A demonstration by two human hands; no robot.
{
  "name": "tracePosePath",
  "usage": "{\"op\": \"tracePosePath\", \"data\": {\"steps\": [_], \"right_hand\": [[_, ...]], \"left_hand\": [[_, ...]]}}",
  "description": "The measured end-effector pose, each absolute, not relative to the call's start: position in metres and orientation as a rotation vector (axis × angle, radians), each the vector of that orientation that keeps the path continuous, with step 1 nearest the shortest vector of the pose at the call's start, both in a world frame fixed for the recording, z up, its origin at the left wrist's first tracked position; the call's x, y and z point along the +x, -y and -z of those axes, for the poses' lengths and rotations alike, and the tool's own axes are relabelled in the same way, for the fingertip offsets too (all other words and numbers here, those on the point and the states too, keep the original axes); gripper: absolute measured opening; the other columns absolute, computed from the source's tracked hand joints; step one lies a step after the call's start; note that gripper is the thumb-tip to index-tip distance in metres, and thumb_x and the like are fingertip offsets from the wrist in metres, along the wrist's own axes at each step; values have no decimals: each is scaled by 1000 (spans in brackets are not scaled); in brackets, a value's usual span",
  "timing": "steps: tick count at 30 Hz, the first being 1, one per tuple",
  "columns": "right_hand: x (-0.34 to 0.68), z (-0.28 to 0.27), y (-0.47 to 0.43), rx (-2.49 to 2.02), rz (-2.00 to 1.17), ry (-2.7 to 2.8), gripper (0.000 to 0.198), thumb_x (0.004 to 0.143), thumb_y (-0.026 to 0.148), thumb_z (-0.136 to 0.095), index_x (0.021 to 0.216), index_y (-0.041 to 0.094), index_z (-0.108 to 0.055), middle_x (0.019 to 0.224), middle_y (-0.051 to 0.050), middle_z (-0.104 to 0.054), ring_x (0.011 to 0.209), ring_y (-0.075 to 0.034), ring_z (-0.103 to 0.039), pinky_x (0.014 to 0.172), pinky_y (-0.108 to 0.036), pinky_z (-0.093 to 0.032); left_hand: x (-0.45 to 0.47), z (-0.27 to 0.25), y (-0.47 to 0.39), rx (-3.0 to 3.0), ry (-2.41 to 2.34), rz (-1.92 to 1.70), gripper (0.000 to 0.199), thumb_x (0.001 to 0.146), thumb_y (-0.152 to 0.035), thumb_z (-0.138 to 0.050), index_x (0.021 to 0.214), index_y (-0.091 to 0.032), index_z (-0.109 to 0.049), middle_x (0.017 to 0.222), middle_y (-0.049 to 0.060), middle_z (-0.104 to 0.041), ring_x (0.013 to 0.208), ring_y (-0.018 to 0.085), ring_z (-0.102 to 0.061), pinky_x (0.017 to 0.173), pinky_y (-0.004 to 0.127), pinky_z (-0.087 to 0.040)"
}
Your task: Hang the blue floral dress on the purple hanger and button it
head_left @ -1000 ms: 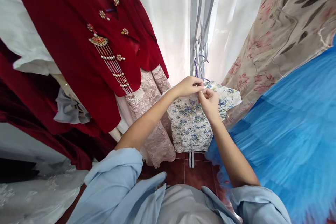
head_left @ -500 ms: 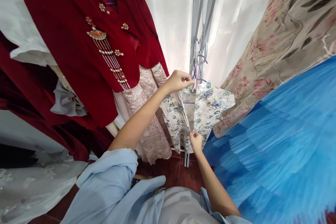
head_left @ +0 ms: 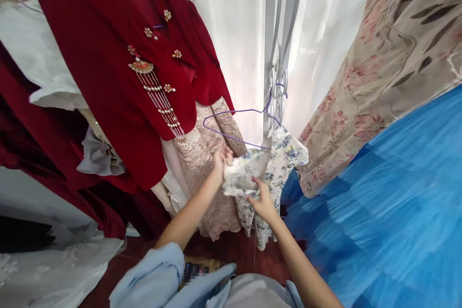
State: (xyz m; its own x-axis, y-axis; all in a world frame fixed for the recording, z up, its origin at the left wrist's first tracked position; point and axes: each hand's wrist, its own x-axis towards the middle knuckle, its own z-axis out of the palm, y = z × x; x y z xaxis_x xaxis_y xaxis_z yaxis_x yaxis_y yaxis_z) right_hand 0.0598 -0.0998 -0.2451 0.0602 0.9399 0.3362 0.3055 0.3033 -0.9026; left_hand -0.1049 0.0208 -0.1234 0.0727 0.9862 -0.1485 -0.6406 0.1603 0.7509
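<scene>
A white blouse [head_left: 285, 159] with blue and yellow flowers hangs by one shoulder from a purple wire hanger [head_left: 234, 111]. The hanger's left arm is bare. My left hand [head_left: 221, 160], slightly blurred, is closed on the blouse's loose side and holds it out to the left, below the hanger. At the front opening is my right hand [head_left: 265, 204], its thumb and forefinger spread apart next to the cloth. Whether those fingertips touch the fabric is hard to tell.
The hanger hooks onto white rings [head_left: 277, 79] on a grey metal stand [head_left: 270, 19]. A dark red jacket [head_left: 119, 91] with beaded brooches and a pink brocade skirt [head_left: 216, 192] hang left. A beige floral dress [head_left: 353, 82] and blue ruffled tulle [head_left: 390, 192] fill the right.
The blouse's left shoulder has come off the hanger. My left hand has moved down and left with that side of the cloth. My right hand has loosened its pinch and spread its fingers.
</scene>
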Motion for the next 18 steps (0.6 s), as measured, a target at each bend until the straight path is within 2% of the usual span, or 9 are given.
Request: {"op": "tracePosePath", "data": {"steps": [2, 5, 8, 10, 11, 13, 15, 18], "right_hand": [[46, 235, 106, -1122, -900, 1624, 60, 71, 34, -76, 127, 16, -63, 119, -13, -69, 110, -31, -63, 96, -43, -50], [49, 219, 120, -1032, -1187, 1746, 34, 79, 33, -70, 109, 17, -69, 100, -7, -72, 91, -25, -65, 83, -36, -53], [87, 198, 138, -1043, -1260, 1827, 17, 82, 34, -66, 88, 18, -68, 83, -2, -68, 79, -21, -59, 74, -31, -50], [126, 177, 151, -1053, -1327, 1915, 20, 84, 37, -66, 78, 17, -65, 72, 1, -61, 68, -16, -52, 65, -27, -46], [146, 166, 157, -1061, -1364, 1949, 24, 84, 38, -66, 75, 17, -63, 68, 2, -57, 64, -14, -47, 61, -25, -42], [189, 141, 166, -1125, -1385, 1960, 30, 86, 41, -65, 70, 16, -62, 61, 3, -50, 57, -11, -39, 53, -23, -34], [230, 118, 168, -1209, -1303, 1902, 34, 84, 43, -65, 66, 15, -62, 56, 3, -47, 53, -10, -35, 49, -23, -28], [285, 95, 155, -1258, -1054, 1694, 33, 77, 45, -69, 65, 15, -65, 54, 1, -50, 51, -11, -36, 48, -25, -27]], "left_hand": [[-70, 153, 9, 748, -785, -1267, 42, 80, -54, -65, 65, -18, -49, 50, -5, -43, 36, 6, -30, 36, 18, -23], [-40, 167, 41, 1340, -707, -1002, 47, 79, -61, -68, 66, -16, -61, 57, 1, -53, 50, 11, -45, 49, 23, -37], [-37, 165, 59, 1692, -464, -570, 59, 83, -73, -59, 84, -15, -72, 83, 9, -68, 80, 20, -61, 78, 32, -48], [-42, 168, 69, 1688, -395, -377, 68, 79, -81, -57, 97, -17, -72, 99, 10, -69, 96, 24, -62, 91, 35, -47], [-44, 173, 75, 1658, -398, -298, 70, 75, -82, -61, 100, -18, -71, 102, 9, -69, 99, 24, -61, 92, 36, -47], [-50, 183, 87, 1599, -454, -141, 66, 70, -77, -71, 99, -18, -71, 98, 6, -69, 93, 22, -62, 89, 34, -49], [-57, 190, 97, 1579, -519, -20, 53, 71, -64, -77, 95, -17, -72, 93, 3, -69, 88, 21, -62, 84, 32, -50], [-75, 184, 98, 1652, -655, -92, 31, 75, -41, -74, 95, -18, -72, 94, 1, -69, 91, 21, -61, 82, 30, -49]]}}
